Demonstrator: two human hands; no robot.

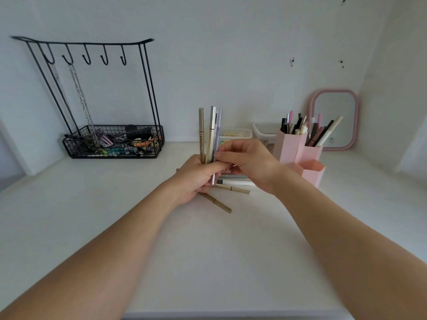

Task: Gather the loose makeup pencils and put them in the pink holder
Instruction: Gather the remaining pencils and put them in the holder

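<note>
My left hand [196, 179] grips an upright bundle of several makeup pencils [210, 132] over the middle of the white table. My right hand [245, 160] pinches the same bundle from the right, its fingers curled against the pencils. Loose pencils lie on the table under the hands: a tan one [217, 203] nearest me, another tan one [235, 189], and a white one with a dark cap [238, 182]. The pink holder [300, 155], with several hexagonal tubes, stands to the right and holds several pencils and brushes; its low front tube [312, 172] looks empty.
A black wire rack with hooks, chains and a basket of clips [113, 142] stands at the back left. Two clear plastic boxes [238, 135] sit behind the hands. A pink-framed mirror [335, 118] leans on the wall behind the holder.
</note>
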